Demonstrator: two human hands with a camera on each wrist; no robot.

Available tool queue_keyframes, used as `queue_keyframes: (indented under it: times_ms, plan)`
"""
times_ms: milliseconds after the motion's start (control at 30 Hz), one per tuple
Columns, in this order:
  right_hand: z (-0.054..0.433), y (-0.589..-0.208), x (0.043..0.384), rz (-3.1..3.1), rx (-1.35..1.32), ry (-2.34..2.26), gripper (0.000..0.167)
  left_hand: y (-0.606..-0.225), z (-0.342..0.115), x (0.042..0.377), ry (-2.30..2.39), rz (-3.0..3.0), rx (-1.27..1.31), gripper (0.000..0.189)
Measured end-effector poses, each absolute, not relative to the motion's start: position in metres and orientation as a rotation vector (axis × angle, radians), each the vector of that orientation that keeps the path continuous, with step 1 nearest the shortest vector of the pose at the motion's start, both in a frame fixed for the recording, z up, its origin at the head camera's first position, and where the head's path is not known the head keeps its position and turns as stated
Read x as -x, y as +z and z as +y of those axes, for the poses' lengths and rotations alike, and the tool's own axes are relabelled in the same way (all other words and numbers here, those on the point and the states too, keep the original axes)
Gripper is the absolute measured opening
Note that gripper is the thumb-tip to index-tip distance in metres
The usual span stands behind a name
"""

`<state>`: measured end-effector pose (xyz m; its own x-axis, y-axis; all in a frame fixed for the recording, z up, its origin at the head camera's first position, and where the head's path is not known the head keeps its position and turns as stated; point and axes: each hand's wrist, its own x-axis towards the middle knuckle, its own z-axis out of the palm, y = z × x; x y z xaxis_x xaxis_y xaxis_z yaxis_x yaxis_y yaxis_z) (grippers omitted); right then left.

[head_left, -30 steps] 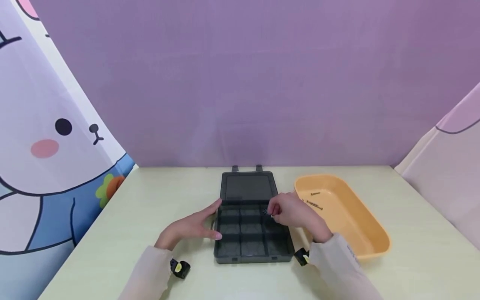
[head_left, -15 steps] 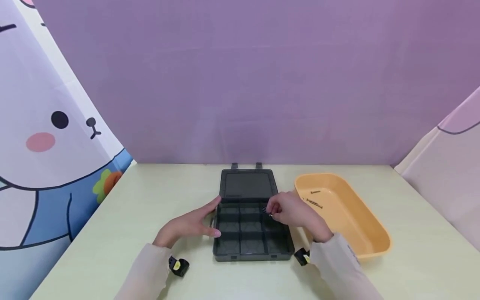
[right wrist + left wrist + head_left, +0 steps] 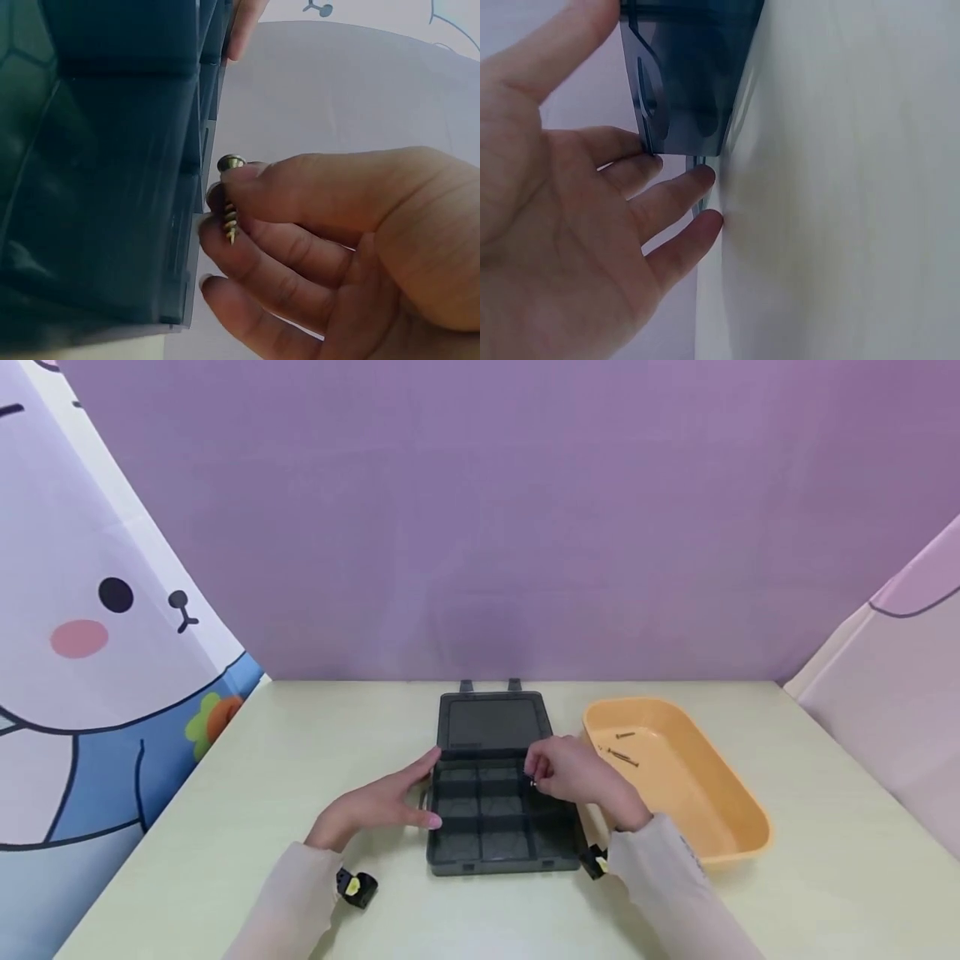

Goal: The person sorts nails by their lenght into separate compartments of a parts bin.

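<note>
Nearest: a black wrist camera [image 3: 356, 887] at the left sleeve [image 3: 283, 906]. Left hand [image 3: 372, 803] spread, clasping nothing, digits touching the left side of the dark divided box [image 3: 504, 866], presumably to steady it. Right hand [image 3: 573, 771] pinches a screw [image 3: 230, 217] between thumb and fingertips, tip exposed; a grip that likely suits so small a part. Screw appears over the box's right column, just left of that hand's knuckles; height hard to judge. Orange tray [image 3: 731, 837] sits just right of the right hand, seemingly for a short reach; more screws [image 3: 623, 757] lie in it, near that hand. Lid [image 3: 495, 721] folded back beyond both hands, so compartments are exposed. Surface [image 3: 345, 727] pale, faintly wood-grained, under box and tray. Room: purple backdrop [image 3: 480, 527] beyond both hands, cartoon-print cloth [image 3: 112, 693] far left of the left hand.
</note>
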<state>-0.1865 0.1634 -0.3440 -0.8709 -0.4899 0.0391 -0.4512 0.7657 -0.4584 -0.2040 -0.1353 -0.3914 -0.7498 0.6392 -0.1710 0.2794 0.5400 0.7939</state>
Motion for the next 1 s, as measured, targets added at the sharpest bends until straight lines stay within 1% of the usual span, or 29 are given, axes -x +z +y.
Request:
queue_keyframes:
  times_ms: [400, 567, 1000]
  plan:
    - [0.157, -0.346, 0.183, 2.853, 0.707, -0.669, 0.011, -0.393, -0.146, 0.203, 1.023, 2.35, -0.791, 0.104]
    - [0.16, -0.34, 0.183, 2.872, 0.69, -0.645, 0.011, -0.39, -0.14, 0.207, 0.991, 2.375, -0.834, 0.103]
    - [0.161, -0.326, 0.181, 2.892, 0.709, -0.627, 0.011, -0.388, -0.137, 0.213, 1.014, 2.356, -0.826, 0.103]
